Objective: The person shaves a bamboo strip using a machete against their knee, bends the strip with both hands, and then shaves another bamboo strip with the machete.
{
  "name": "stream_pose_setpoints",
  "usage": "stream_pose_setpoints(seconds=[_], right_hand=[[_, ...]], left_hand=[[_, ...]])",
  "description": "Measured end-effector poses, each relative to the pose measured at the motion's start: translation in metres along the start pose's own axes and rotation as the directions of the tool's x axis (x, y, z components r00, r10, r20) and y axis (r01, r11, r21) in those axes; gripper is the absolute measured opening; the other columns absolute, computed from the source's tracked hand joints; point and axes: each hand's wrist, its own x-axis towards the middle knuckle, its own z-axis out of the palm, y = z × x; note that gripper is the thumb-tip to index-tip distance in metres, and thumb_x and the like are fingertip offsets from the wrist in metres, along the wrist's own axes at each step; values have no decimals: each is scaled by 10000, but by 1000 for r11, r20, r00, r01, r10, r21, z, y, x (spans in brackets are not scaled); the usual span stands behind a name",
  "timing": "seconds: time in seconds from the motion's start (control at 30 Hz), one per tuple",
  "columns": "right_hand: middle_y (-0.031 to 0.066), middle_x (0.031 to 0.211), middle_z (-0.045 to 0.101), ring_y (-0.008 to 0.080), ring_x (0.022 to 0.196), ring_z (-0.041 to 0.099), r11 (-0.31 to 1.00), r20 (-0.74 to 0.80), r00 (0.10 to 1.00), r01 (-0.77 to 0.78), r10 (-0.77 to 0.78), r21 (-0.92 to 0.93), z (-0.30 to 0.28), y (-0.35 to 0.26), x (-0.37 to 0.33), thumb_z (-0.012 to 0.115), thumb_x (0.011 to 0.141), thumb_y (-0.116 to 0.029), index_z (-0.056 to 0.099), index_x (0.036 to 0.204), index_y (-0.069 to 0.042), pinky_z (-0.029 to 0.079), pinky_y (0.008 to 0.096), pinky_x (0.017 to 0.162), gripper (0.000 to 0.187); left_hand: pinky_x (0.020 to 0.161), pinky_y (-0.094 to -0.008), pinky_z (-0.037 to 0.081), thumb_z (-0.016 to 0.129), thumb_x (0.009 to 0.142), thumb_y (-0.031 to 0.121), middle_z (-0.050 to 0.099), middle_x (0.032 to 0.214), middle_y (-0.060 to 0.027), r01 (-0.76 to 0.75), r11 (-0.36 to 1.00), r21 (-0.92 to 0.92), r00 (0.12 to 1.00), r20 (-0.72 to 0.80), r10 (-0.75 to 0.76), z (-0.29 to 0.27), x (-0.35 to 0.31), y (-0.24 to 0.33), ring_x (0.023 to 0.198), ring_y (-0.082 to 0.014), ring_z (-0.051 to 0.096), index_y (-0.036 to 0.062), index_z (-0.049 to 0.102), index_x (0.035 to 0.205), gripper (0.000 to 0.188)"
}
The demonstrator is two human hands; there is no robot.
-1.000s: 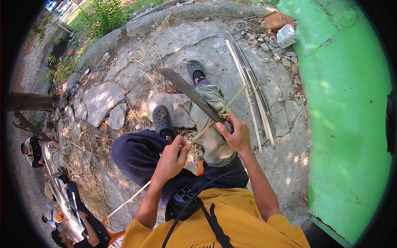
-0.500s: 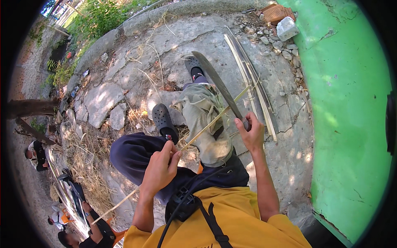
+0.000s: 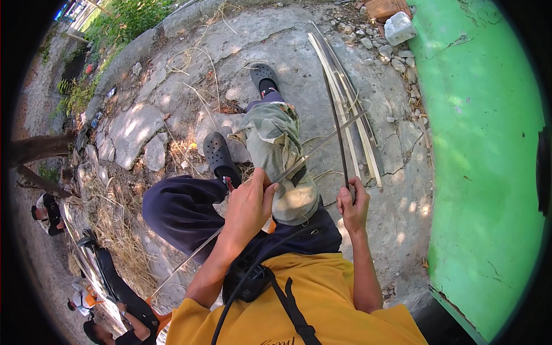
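Observation:
My left hand (image 3: 247,207) is closed round a long thin bamboo strip (image 3: 318,148), which slants up to the right and trails back under my left forearm. The strip passes over a grey-green cloth (image 3: 267,132) draped on my right leg. In my right hand (image 3: 353,206) is the handle of a machete, its dark blade (image 3: 336,123) seen nearly edge-on and pointing away from me. Strip and blade cross in view; whether they touch I cannot tell.
More split strips (image 3: 372,167) lie on the cracked concrete (image 3: 402,201) at right, beside a green wall (image 3: 483,172). A pale block (image 3: 399,29) and stones sit at far right. Dry shavings (image 3: 123,236) litter the left, where other people (image 3: 135,328) sit.
My left hand has moved right and a little up, shifting the strip along. The machete has turned from showing its broad side to nearly edge-on, and my right hand is slightly lower.

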Motion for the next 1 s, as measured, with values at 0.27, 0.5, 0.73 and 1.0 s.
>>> stream_pose_setpoints(seconds=[0.27, 0.5, 0.73, 1.0], right_hand=[[10, 654, 521, 100, 609, 487, 997, 53, 999, 6, -2, -81, 16, 8, 5, 724, 942, -439, 576, 955, -21, 370, 317, 543, 443], [56, 649, 546, 153, 562, 526, 950, 155, 977, 181, -145, -255, 33, -13, 13, 733, 941, -448, 596, 989, -17, 400, 352, 532, 455], [120, 664, 613, 315, 556, 634, 883, 280, 939, 298, -202, -363, 50, -23, 22, 731, 959, -524, 603, 973, -34, 472, 417, 547, 507], [166, 657, 642, 403, 647, 715, 811, 369, 907, 369, -206, -455, 65, -39, 44, 709, 961, -568, 612, 973, -55, 533, 475, 579, 522]], left_hand=[[635, -497, 486, 698, 998, 73, 668, 810, -197, -25, 1000, -13, 996, -86, 23, 6, -6, -5, 736, -438, 666, 0, 522, 959, 195], [604, -481, 483, 712, 983, 42, 657, 802, -199, -22, 997, -76, 994, -106, 13, 14, -7, -9, 711, -456, 642, -12, 525, 937, 200], [587, -480, 481, 710, 982, 28, 656, 783, -209, -77, 992, -103, 988, -140, 62, 20, -3, -13, 685, -450, 649, -15, 494, 971, 220], [598, -488, 494, 679, 1001, 30, 687, 799, -216, -69, 998, -1, 989, -132, 69, 27, 8, -9, 715, -463, 678, -21, 498, 998, 188]])
